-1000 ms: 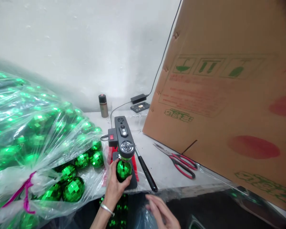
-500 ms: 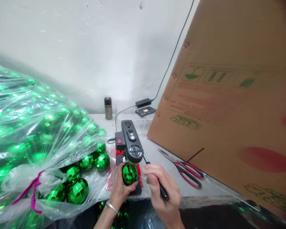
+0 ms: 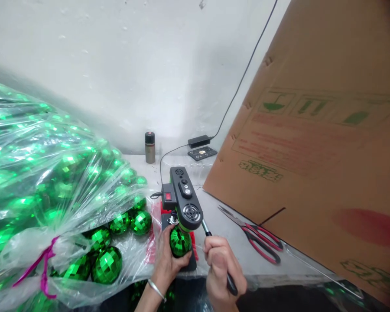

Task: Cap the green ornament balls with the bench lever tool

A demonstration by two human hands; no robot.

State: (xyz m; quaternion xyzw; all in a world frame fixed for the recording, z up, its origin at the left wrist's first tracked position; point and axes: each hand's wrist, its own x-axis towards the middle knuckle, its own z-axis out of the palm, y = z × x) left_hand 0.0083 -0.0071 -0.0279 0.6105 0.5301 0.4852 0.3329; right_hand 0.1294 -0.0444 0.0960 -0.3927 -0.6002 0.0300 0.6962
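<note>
A small black bench machine (image 3: 183, 200) with a red switch stands near the table's front edge. Under its head sits a green faceted ball (image 3: 180, 242). My left hand (image 3: 169, 260), with a silver bracelet at the wrist, is wrapped round that ball and holds it on the machine's base. My right hand (image 3: 221, 268) is closed round the black handle of the machine's lever (image 3: 208, 233), which runs down to the right from the head.
A big clear bag of green faceted balls (image 3: 52, 199), tied with a purple ribbon, fills the left. Red-handled scissors (image 3: 253, 234) lie right of the machine. A tall cardboard box (image 3: 312, 138) leans at the right. A small can (image 3: 150, 147) and a power adapter (image 3: 199, 141) sit by the wall.
My right hand rose from below the table edge, took hold of the lever handle and drew it down towards me. The left hand stayed on the ball. The view shifted slightly.
</note>
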